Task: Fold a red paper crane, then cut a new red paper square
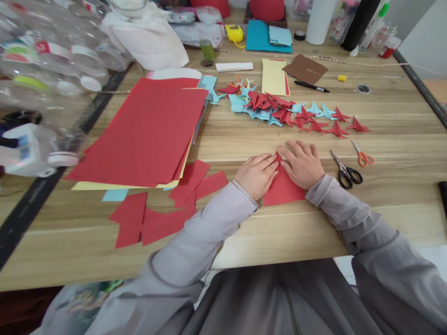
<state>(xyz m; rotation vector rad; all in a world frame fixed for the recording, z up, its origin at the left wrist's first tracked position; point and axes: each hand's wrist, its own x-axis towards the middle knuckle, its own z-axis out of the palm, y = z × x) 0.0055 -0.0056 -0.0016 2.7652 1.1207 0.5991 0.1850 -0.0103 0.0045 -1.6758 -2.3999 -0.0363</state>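
Left hand [256, 174] and right hand [303, 165] press flat on folded red paper [283, 193], grip released; likely creasing, next needing aligned edges.

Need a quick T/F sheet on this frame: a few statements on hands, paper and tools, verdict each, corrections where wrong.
1. Both the left hand and the right hand touch a red sheet. True.

2. The black-handled scissors lie to the left of the left hand. False: the black-handled scissors lie to the right of the right hand.

3. The orange-handled scissors lie on the table. True.

4. The large paper stack has a blue sheet on top. False: the top sheet is red.

5. A black pen lies near the brown paper. True.

6. All the folded paper shapes are red. False: some light-blue shapes are there too.
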